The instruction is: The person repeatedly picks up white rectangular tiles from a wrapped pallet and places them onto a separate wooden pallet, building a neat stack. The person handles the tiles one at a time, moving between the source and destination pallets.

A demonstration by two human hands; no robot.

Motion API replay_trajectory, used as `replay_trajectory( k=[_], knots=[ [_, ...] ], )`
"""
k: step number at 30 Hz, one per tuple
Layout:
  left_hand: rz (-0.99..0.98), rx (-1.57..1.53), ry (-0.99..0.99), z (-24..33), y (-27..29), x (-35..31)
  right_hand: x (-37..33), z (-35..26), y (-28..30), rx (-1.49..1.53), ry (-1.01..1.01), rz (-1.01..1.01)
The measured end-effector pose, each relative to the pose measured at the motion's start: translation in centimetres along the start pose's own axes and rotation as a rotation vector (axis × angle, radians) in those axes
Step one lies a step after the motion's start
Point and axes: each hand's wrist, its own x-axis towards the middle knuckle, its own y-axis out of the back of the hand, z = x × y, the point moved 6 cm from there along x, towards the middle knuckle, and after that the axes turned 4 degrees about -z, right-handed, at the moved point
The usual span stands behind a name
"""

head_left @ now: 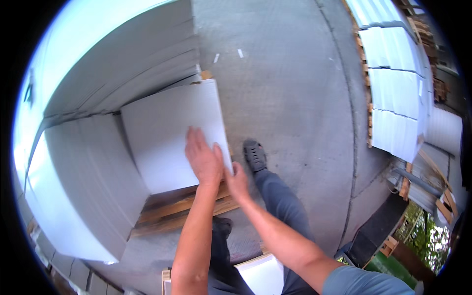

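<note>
A low stack of white sheets (157, 132) lies on a wooden pallet (179, 209). My left hand (204, 160) rests over its top sheet near the right edge, fingers stretched out, slightly blurred. At the right edge of the same stack is my right hand (238, 183), its thumb apart from the other fingers, which are pressed near the side and partly hidden. Neither hand shows anything held.
Tall white stacks (93, 172) rise left of and behind the low one. Between my legs is another white sheet stack (263, 276). More white stacks (396, 91) line the right on pallets. My shoe (254, 155) stands on the concrete floor (290, 98).
</note>
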Motion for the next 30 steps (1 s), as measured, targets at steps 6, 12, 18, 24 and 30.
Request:
replay_trajectory(
  k=[6, 12, 18, 24, 30],
  knots=[
    [0.253, 0.122, 0.438, -17.2, 6.0, 1.0, 2.0, -0.2, -2.2, 0.731, -0.240, -0.340],
    [0.212, 0.030, 0.621, -17.3, 6.7, 2.2, 2.8, 1.2, -1.8, 0.675, -0.251, -0.332],
    [0.257, 0.025, 0.681, -16.0, 5.9, -0.8, 3.9, 1.9, 1.4, 0.561, -0.232, -0.362],
    [0.127, -0.399, 0.884, -14.1, 0.3, -10.5, 4.8, 1.5, 8.3, 0.333, -0.229, -0.323],
    [-0.061, -1.017, 0.842, -19.5, -4.5, -13.3, 7.9, -3.4, 6.9, -0.059, -0.044, -0.349]
  ],
)
